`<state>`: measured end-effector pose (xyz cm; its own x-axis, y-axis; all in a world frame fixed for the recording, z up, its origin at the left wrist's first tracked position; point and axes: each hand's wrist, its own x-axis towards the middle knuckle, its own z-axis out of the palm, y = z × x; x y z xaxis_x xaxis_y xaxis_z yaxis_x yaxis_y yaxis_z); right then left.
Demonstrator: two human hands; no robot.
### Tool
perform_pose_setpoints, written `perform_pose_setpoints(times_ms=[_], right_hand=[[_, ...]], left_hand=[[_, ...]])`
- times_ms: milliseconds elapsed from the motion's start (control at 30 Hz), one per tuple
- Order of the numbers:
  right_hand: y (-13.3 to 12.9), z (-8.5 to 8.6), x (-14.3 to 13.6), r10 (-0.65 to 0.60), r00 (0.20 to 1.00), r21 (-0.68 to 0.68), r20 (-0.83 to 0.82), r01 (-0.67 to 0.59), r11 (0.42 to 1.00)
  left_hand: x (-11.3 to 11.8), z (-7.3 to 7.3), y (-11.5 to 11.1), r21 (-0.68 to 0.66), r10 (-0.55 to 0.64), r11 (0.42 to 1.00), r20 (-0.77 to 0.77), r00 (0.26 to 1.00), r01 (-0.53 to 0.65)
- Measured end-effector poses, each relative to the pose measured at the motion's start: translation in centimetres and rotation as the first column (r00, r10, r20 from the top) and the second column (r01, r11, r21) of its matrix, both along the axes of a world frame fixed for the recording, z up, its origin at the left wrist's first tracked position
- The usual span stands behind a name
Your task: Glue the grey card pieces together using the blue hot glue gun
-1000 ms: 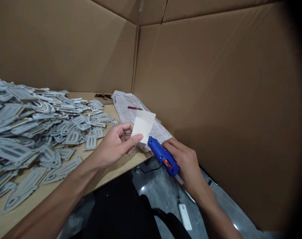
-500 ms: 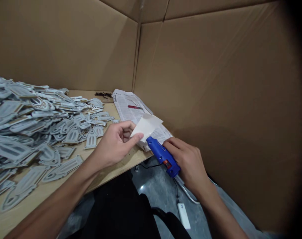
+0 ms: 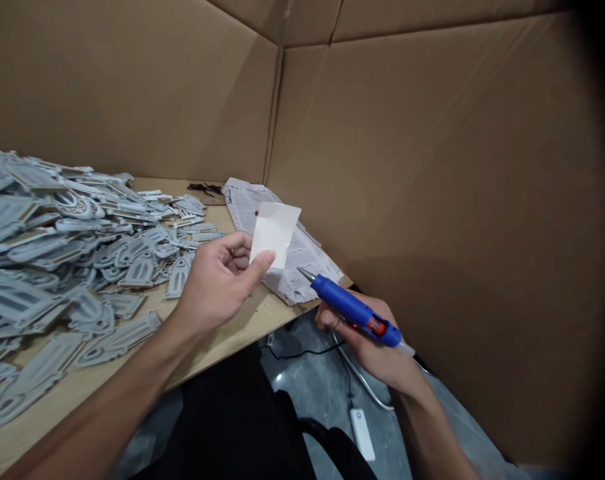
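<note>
Card [image 3: 275, 233] sits pinched between thumb and fingers of the left hand [image 3: 222, 285], above the newspaper [image 3: 315, 263]; the right hand [image 3: 377, 363] is wrapped round a blue glue gun [image 3: 346, 300], its nozzle [image 3: 306, 274] near the card but apart. A wrist slip could bring that presumably hot nozzle against the fingers.

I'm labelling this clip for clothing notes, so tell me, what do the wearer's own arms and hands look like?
Both the left forearm and right forearm are bare, with no sleeves in view. The left hand and right hand are ungloved. No watch or bracelet shows; whether a left finger wears a ring is too small to tell.
</note>
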<state>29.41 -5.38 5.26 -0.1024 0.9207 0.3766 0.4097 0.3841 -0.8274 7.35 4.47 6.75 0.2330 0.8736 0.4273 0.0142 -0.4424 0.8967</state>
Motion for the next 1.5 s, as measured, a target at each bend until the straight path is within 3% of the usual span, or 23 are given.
perform_pose_setpoints(times_ms=[167,300,667,1033,1200,1500], right_hand=[[-0.1,-0.1,-0.5,0.066,0.965,-0.121,-0.254,-0.099,0.988],[0.0,-0.2,-0.8,0.102,0.941,-0.143,-0.324,-0.156,0.977],[0.2,-0.7,-0.5,0.13,0.933,-0.144,-0.334,-0.187,0.972],[-0.1,-0.3,-0.4,0.055,0.996,-0.066,-0.077,-0.06,0.996],[0.0,-0.3,-0.2,0.071,0.996,0.043,0.047,-0.073,0.996],[-0.5,0.0,-0.8,-0.016,0.975,0.105,0.22,-0.007,0.994]], left_hand=[[-0.2,0.4,-0.2,-0.02,-0.143,0.989,0.035,0.989,0.143],[-0.2,0.3,-0.3,-0.025,-0.201,0.979,0.069,0.977,0.203],[-0.5,0.7,-0.5,0.021,-0.127,0.992,0.123,0.984,0.126],[-0.4,0.3,-0.8,0.037,-0.06,0.997,-0.046,0.997,0.062],[-0.1,0.4,-1.2,0.005,-0.06,0.998,-0.063,0.996,0.061],[-0.1,0.2,-1.4,0.0,-0.044,0.999,-0.077,0.996,0.044]])
